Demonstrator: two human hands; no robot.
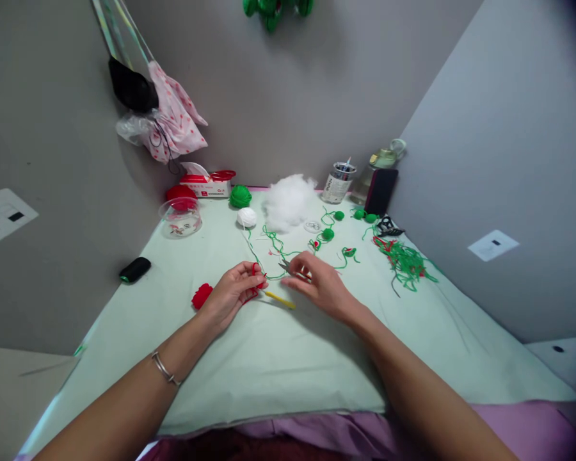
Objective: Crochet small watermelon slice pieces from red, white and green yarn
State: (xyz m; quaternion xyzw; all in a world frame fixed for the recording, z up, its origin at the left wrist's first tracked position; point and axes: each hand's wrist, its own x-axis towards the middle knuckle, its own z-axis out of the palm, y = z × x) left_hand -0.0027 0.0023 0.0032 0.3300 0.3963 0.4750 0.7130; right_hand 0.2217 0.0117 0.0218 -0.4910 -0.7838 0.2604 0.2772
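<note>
My left hand (240, 285) is closed, with red yarn (255, 269) pinched at the fingertips and looped over a finger. A yellow-handled crochet hook (281, 299) points at those fingertips; whether it touches them I cannot tell. Just to the right, my right hand (314, 282) grips a small pair of scissors (284, 266), its blades pointing left toward the red yarn. A red yarn ball (202, 296) sits beside my left wrist. Beyond both hands lie green yarn strands (273, 240) and a small crocheted green piece with red (349, 253).
Along the back stand a white yarn ball (246, 218), green yarn ball (240, 196), white stuffing (290, 202), pen tin (338, 184) and phone (382, 192). Yarn scraps (408, 261) pile at right. A clear tub (181, 221) and black case (135, 270) are left.
</note>
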